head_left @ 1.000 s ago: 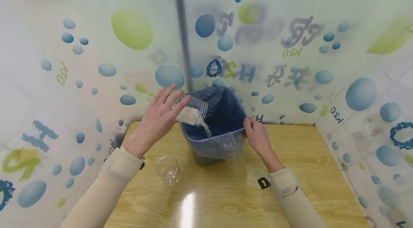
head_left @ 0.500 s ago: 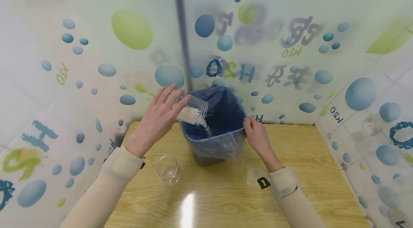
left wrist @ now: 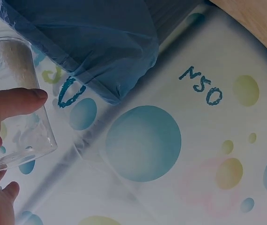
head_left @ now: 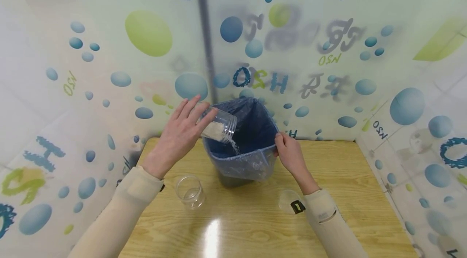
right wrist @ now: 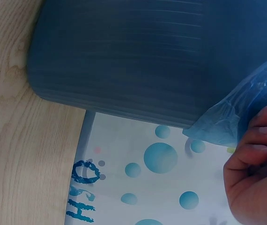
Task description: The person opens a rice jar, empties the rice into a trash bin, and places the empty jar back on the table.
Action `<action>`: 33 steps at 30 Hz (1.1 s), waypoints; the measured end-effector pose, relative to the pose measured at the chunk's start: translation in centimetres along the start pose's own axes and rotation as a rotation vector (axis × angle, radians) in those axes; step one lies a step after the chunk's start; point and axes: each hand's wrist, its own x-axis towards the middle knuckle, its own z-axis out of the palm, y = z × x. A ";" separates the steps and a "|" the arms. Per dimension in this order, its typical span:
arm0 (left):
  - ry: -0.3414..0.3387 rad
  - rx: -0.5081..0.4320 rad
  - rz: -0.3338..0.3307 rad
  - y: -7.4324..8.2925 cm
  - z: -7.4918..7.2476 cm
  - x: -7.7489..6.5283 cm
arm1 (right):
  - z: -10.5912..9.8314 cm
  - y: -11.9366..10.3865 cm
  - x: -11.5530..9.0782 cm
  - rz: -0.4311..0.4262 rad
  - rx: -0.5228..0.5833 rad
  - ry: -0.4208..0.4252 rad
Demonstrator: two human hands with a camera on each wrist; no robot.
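My left hand (head_left: 178, 136) grips a clear glass jar (left wrist: 42, 136), tilted over the left side of a trash can lined with a blue bag (head_left: 251, 164). White powder or grains (head_left: 215, 131) lie in the jar, and a thin stream (head_left: 234, 147) falls from its mouth into the can. In the left wrist view the thumb (left wrist: 23, 102) lies along the jar's side. My right hand (head_left: 290, 150) holds the can's right rim, its fingers (right wrist: 257, 143) curled over the edge and the bag. The dark ribbed can wall (right wrist: 124, 61) fills much of the right wrist view.
An open clear glass container (head_left: 190, 193) stands on the wooden table (head_left: 240, 225), left of the can. A clear round lid (head_left: 286, 201) lies beside my right wrist. A patterned wall (head_left: 310, 99) rises right behind the can, with side walls left and right.
The jar has shifted very slightly to the right, and powder keeps running out, with less of it left inside. My right hand stays at the rim.
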 end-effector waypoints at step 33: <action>-0.095 0.041 0.051 0.5 0.2 0.4 | 0.1 0.2 0.1 -0.011 -0.004 0.001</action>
